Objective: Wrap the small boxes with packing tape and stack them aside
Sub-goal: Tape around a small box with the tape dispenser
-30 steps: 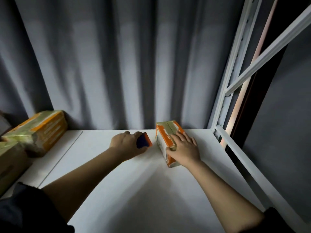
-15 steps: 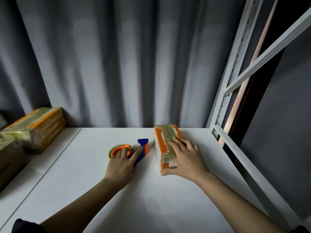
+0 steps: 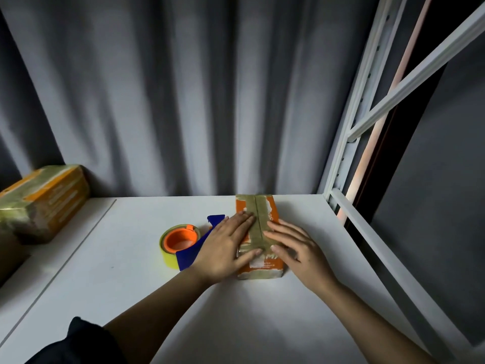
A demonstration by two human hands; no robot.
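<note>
Both hands, left (image 3: 227, 245) and right (image 3: 295, 249), press flat, fingers straight, on the taped box (image 3: 258, 206). Dispenser (image 3: 183, 244) lies beside it (wrapped boxes (image 3: 44, 200) wait at left), so stacking seems next.

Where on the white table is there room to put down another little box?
Bare white tabletop lies in front, between the forearms and the near edge, and behind the yellow tape roll with orange core up to the grey curtain. It is crowded where both hands, left and right, press the orange taped box, and by the wrapped boxes far left.
</note>
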